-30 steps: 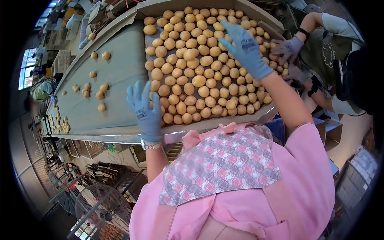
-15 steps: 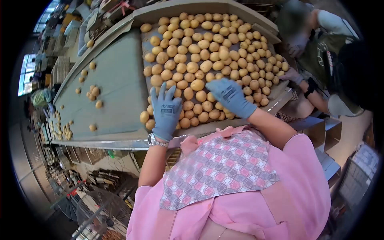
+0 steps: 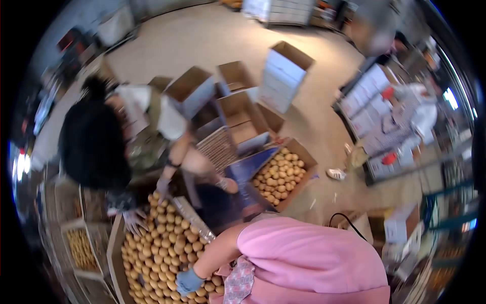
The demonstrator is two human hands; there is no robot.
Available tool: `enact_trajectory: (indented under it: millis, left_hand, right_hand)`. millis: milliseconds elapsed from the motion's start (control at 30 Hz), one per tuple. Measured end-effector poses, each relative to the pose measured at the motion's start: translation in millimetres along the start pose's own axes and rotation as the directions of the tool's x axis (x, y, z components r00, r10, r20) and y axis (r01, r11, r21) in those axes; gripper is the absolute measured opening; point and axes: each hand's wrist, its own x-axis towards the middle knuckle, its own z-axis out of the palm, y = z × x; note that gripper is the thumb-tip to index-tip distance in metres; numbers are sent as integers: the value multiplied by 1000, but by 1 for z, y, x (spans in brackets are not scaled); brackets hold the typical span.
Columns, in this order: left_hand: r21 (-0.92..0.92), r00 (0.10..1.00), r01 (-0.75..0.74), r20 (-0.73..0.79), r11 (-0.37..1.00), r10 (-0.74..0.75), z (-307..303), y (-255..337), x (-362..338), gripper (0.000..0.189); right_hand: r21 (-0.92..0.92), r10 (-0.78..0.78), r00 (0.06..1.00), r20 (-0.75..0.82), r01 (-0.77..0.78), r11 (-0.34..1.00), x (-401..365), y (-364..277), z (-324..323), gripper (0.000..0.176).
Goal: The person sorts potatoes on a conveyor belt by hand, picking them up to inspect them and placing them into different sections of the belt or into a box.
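The gloved right hand [image 3: 190,281] rests on the potatoes [image 3: 167,243] at the lower left of the frame; whether it grips one or lies loose, I cannot tell; the tray's metal edge [image 3: 195,221] runs just above the forearm; a co-worker's hand [image 3: 132,221] touches the same heap higher up; a filled cardboard box [image 3: 302,185] stands at centre; bare floor [image 3: 212,40] lies beyond.
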Motion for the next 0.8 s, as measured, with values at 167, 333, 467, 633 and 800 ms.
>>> enact_trajectory:
  millis: [167, 333, 467, 633, 800]
  left_hand:
    - [-168, 964, -266, -33, 949, 264, 42, 83, 84, 23]
    - [-224, 925, -372, -1, 901, 381, 59, 140, 104, 29]
    - [-219, 926, -363, 24, 906, 377, 64, 143, 105, 34]
    - [-195, 948, -307, 20, 931, 317, 62, 129, 100, 40]
    - [-200, 965, -253, 18, 947, 261, 60, 112, 95, 47]
  right_hand:
    - [16, 239, 971, -24, -239, 971, -155, 24, -57, 18]
    - [160, 436, 898, 58, -439, 884, -202, 15, -76, 18]
    - [218, 449, 889, 92, -458, 862, -201, 14, -75, 19]
    - [257, 405, 903, 142, -429, 866, -187, 8, -75, 22]
    - [304, 377, 902, 208, -426, 852, -177, 8, -71, 25]
